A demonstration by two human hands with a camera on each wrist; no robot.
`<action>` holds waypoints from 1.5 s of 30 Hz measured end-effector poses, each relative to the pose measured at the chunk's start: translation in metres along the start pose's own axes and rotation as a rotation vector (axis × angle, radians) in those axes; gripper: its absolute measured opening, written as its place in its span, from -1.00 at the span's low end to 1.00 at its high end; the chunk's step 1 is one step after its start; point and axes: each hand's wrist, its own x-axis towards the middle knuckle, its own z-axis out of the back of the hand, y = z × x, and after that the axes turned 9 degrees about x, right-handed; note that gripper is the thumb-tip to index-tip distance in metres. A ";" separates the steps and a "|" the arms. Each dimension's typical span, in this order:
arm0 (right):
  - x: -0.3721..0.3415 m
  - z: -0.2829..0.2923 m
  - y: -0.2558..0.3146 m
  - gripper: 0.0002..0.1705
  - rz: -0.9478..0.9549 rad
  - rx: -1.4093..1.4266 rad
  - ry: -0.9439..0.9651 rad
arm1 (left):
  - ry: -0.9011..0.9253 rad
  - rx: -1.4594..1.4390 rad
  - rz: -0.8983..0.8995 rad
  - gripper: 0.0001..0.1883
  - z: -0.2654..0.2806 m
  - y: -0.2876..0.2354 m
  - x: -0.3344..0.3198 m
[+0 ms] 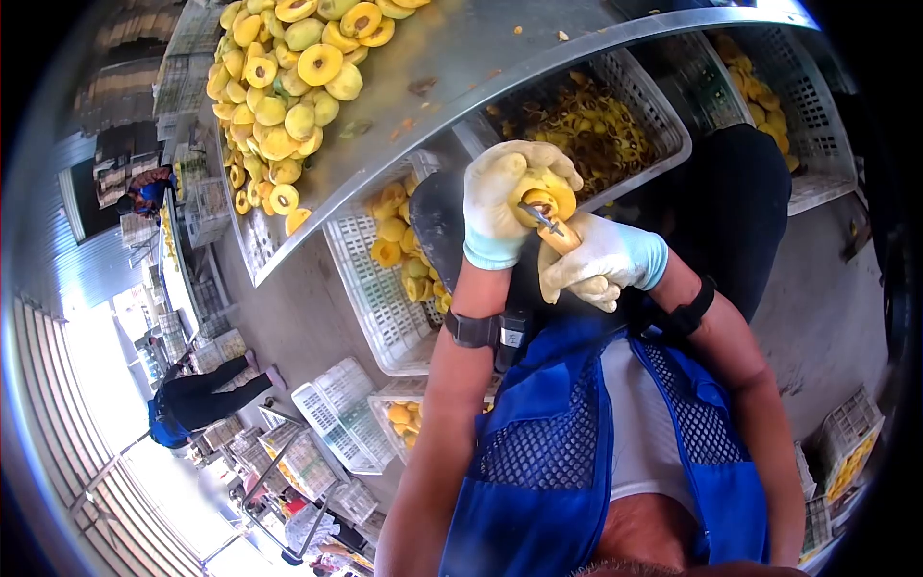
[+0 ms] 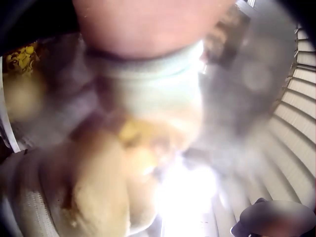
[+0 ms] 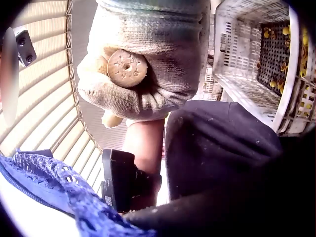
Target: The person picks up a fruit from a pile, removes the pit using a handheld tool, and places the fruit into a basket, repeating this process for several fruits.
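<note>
In the head view my gloved left hand (image 1: 498,197) grips a halved yellow peach (image 1: 556,190), its cut face turned towards the other hand. My right hand (image 1: 601,262), also gloved, holds a pitting knife by its wooden handle (image 1: 558,237). The metal blade (image 1: 535,213) overlaps the peach's middle. The right wrist view shows the round butt of the handle (image 3: 127,68) with fingers wrapped about it. The left wrist view is blurred, and the peach is mostly hidden there behind the gloves.
A metal table (image 1: 423,82) carries a heap of halved peaches (image 1: 279,106). Below its edge stand a crate of peelings (image 1: 663,159), a crate of peach halves (image 1: 361,279) and another crate (image 1: 817,106) at right. More crates and a walking person (image 1: 207,394) are at left.
</note>
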 end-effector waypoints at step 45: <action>0.031 0.002 0.002 -0.75 0.203 -0.236 -0.790 | -1.043 1.804 0.249 -0.46 0.242 -0.189 -0.090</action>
